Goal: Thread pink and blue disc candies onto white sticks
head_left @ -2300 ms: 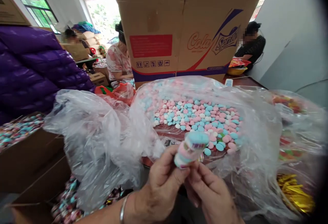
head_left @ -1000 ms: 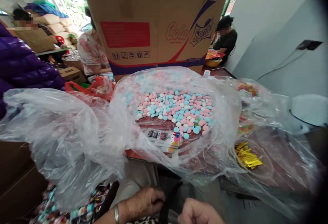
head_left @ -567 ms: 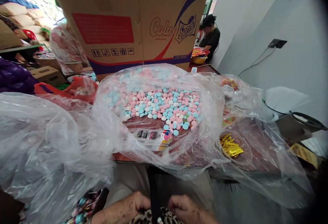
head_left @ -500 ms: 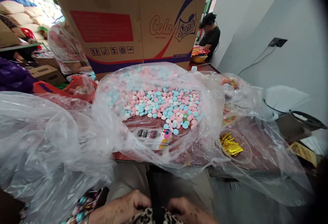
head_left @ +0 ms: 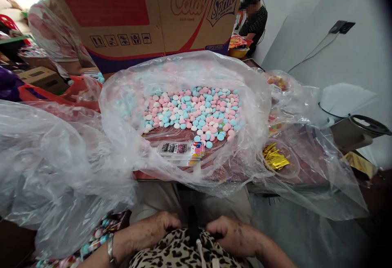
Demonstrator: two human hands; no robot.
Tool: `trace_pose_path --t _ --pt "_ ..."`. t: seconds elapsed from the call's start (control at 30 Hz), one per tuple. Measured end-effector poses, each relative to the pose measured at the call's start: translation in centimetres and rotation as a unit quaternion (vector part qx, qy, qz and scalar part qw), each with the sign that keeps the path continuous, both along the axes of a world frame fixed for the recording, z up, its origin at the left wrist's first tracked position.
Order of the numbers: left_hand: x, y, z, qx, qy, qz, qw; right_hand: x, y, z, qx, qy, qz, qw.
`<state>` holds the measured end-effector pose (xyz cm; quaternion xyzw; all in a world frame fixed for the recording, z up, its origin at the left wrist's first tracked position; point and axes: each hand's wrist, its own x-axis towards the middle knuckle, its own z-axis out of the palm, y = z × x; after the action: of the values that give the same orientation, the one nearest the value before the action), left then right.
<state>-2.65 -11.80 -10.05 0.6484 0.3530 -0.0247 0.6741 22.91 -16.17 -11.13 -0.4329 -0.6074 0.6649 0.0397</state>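
Note:
My left hand (head_left: pixel 163 224) and my right hand (head_left: pixel 225 228) rest low over my lap, on either side of a dark strap (head_left: pixel 192 223). Both have curled fingers, beside the edge of a leopard-print garment (head_left: pixel 180 249). Whether they grip its cloth is hidden. On the table beyond, a large clear plastic bag (head_left: pixel 255 108) lies open around a heap of pink, blue and white round candies (head_left: pixel 192 110). Just in front of the candies, a small stack of printed clear packets (head_left: pixel 179 151) lies flat at the mouth of the bag.
A tall cardboard box (head_left: pixel 122 2) stands behind the candies. Gold twist ties (head_left: pixel 275 157) lie in a round clear dish at right, near a grey pitcher (head_left: pixel 352 133). Crumpled plastic (head_left: pixel 61 149) covers the left side. Wrapped sweets (head_left: pixel 98 233) sit low left. Two people work beyond.
The camera view has tipped downward, so the table appears higher and more of my forearms and the leopard-print garment shows. Both hands stay over my lap, fingers still curled.

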Motion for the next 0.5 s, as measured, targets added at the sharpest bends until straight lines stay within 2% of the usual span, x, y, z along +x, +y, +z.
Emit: trace_pose_path --t 0.13,0.27,0.4,0.5 --pt "-0.2 0.4 -0.1 0.009 0.042 -0.037 0.998 0.3 0.2 -0.4 0.056 -0.054 0.038 0.996" --pt "0.2 0.4 0.1 0.001 0.078 -0.044 0.996 0.1 0.1 -0.5 0.06 -0.048 0.058 0.995" --pt "0.9 0.2 0.8 0.058 0.062 -0.033 0.996 0.1 0.1 0.1 0.068 -0.087 0.06 0.992" --pt "0.8 0.1 0.5 0.098 0.054 -0.04 0.993 0.4 0.1 0.5 0.062 -0.1 0.063 0.991"
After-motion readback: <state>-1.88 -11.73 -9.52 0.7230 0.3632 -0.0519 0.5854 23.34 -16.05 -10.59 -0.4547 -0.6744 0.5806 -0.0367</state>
